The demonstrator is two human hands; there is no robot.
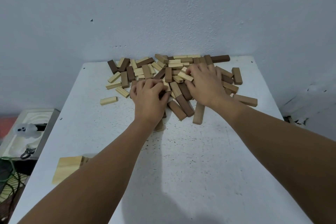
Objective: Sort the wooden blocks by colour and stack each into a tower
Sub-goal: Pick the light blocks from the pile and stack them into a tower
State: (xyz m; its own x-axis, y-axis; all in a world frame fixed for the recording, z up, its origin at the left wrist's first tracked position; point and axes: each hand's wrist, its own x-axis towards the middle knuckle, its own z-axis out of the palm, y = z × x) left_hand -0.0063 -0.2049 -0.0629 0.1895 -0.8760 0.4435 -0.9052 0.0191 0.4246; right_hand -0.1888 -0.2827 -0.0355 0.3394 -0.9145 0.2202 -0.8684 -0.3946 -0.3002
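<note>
Both hands lie over the middle of the heap of wooden blocks (163, 76), hiding the blocks beneath them. The left hand (148, 96) curls its fingers around a pale block (166, 85), mostly covered. The right hand (204, 82) pinches another pale block (185, 76) by its end. The heap mixes pale, mid-brown and dark brown blocks, jumbled at the far edge of the white bench (181, 160) against the wall. A pale stack (66, 169) near the left edge is partly cut off by the left forearm.

A heap of wooden blocks (169, 76) lies along the far edge of the tabletop (190, 160), against the wall (163, 14). A stack of blocks (68, 168) sits by the near-left edge.
</note>
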